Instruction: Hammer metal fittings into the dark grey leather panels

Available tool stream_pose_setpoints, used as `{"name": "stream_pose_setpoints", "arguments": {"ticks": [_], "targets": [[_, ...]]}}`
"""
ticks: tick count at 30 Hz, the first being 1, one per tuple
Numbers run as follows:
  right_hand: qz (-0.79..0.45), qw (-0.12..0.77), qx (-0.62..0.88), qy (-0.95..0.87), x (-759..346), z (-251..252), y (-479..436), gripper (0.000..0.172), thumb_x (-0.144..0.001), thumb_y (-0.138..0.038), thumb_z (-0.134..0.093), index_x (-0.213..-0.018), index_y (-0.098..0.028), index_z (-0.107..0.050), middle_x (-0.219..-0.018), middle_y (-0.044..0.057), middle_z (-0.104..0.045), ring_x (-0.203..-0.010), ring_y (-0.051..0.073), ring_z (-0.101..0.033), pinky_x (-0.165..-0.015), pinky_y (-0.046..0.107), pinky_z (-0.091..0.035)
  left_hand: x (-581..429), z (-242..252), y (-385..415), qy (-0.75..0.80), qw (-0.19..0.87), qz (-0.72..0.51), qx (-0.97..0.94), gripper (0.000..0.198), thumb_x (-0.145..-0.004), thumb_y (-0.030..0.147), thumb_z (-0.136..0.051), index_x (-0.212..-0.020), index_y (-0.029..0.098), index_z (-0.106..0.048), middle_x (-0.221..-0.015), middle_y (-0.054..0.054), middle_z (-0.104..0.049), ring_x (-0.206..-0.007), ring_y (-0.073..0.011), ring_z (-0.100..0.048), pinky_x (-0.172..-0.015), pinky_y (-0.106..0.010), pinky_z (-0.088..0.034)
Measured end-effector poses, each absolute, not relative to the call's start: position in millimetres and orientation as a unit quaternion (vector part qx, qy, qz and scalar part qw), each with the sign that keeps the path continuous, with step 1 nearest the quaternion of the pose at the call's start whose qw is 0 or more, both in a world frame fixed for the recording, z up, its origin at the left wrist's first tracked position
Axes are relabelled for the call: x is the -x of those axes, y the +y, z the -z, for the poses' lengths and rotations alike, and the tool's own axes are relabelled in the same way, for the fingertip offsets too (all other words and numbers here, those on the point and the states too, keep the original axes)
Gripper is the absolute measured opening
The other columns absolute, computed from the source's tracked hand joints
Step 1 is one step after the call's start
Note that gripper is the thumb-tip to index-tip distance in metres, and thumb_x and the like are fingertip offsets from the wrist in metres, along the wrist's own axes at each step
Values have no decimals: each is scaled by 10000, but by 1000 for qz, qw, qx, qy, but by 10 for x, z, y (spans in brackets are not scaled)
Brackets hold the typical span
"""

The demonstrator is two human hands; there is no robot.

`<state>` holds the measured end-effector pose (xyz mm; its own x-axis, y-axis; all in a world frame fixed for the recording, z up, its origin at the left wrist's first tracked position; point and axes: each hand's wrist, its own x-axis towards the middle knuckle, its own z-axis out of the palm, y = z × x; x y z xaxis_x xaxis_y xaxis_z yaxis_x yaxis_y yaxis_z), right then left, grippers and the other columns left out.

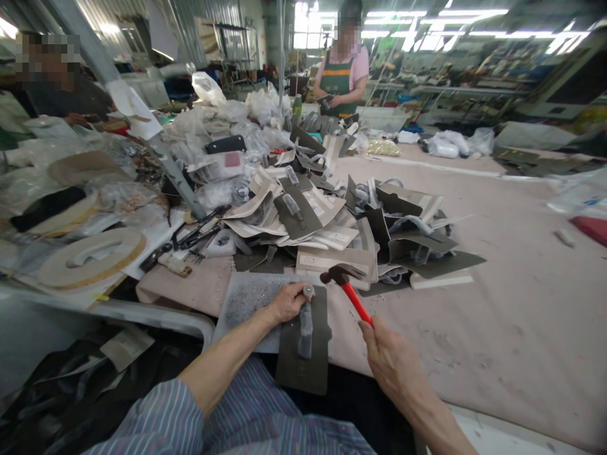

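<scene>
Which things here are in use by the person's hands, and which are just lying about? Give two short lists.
In use:
left hand pressing a small metal piece onto the dark card
right hand gripping the red-handled hammer
grey slab underneath

Lying about:
pile of cards
plastic bags
round cardboard rings

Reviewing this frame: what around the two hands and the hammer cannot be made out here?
- Head view: the small metal piece under the left hand is too small to identify; fingers partly cover it.
- The hammer handle's lower end is hidden inside the right hand.
- The dark card runs past the table edge; its underside is unseen.
- Print on the pile of cards is too blurred to read.
</scene>
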<state>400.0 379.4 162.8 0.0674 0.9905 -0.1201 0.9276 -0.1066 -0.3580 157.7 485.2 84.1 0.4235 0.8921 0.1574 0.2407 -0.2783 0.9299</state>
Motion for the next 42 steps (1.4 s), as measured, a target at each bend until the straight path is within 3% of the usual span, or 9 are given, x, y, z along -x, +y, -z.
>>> {"name": "stream_pose_setpoints", "arguments": {"ticks": [6, 10, 13, 17, 20, 24, 29, 32, 42], "targets": [[-227, 37, 762, -606, -4292, -1070, 3717, 338, -1013, -381, -290, -890, -195, -544, -703, 70, -624, -649, 219, -603, -610, 305, -395, -1580, -868, 4844, 400, 444, -364, -714, 176, -874, 175, -527, -970, 156, -672, -849, -43, -689, -783, -164, -626, -757, -271, -485], [-96, 111, 716, -682, -4052, -1060, 3751, 370, -962, -293, -416, -1274, -111, -496, -1229, 211, -565, -1050, 305, -578, -835, 403, -449, -1579, -878, 4832, 409, 439, -374, -708, 159, -861, 191, -557, -948, 152, -685, -850, -49, -706, -779, -166, -641, -764, -278, -495], [-88, 159, 557, -810, -3653, -1252, 3830, 516, -903, -136, -446, -1413, -195, -402, -1424, 147, -435, -1189, 277, -488, -931, 396, -429, -1602, -857, 4840, 416, 459, -381, -686, 147, -842, 224, -602, -927, 149, -697, -834, -49, -715, -751, -163, -648, -749, -280, -509], [-112, 80, 440, -887, -3175, -1368, 3905, 413, -804, -18, -459, -1137, -230, -576, -1253, 78, -552, -993, 234, -536, -813, 357, -433, -1673, -806, 4902, 458, 525, -442, -565, 218, -761, 324, -724, -878, 148, -671, -827, -46, -728, -764, -173, -673, -740, -285, -536], [-66, 60, 470, -878, -2995, -1404, 3947, 226, -824, -40, -473, -944, -199, -579, -1101, 94, -600, -921, 241, -551, -780, 362, -416, -1660, -904, 4951, 477, 542, -512, -465, 332, -694, 393, -799, -848, 150, -634, -803, -37, -727, -767, -181, -689, -769, -305, -549], [-11, 54, 580, -813, -2916, -1632, 4040, 181, -860, -49, -434, -892, -170, -565, -912, 122, -618, -796, 237, -594, -722, 358, -404, -1425, -1376, 4948, 456, 481, -607, -439, 316, -735, 387, -793, -870, 148, -637, -825, -48, -742, -779, -181, -704, -800, -314, -555], [-77, 59, 673, -733, -2864, -1782, 4138, 161, -962, -159, -407, -1045, -155, -545, -874, 115, -672, -752, 246, -675, -628, 319, -411, -1182, -1812, 4849, 430, 428, -641, -470, 273, -764, 324, -781, -939, 162, -647, -873, -43, -750, -813, -184, -713, -801, -310, -559], [-166, 95, 686, -702, -2834, -1578, 4114, 240, -997, -307, -461, -1167, -146, -515, -966, 124, -701, -833, 240, -701, -662, 298, -448, -1259, -1605, 4810, 438, 476, -592, -481, 255, -758, 308, -772, -918, 150, -652, -848, -45, -739, -800, -177, -697, -772, -288, -551], [-230, 155, 668, -690, -2833, -1216, 3970, 342, -1011, -271, -385, -1273, -110, -535, -1132, 174, -686, -966, 241, -697, -799, 321, -504, -1652, -813, 4902, 427, 584, -491, -485, 281, -779, 327, -734, -979, 162, -628, -888, -51, -741, -877, -199, -708, -843, -321, -550]]}}
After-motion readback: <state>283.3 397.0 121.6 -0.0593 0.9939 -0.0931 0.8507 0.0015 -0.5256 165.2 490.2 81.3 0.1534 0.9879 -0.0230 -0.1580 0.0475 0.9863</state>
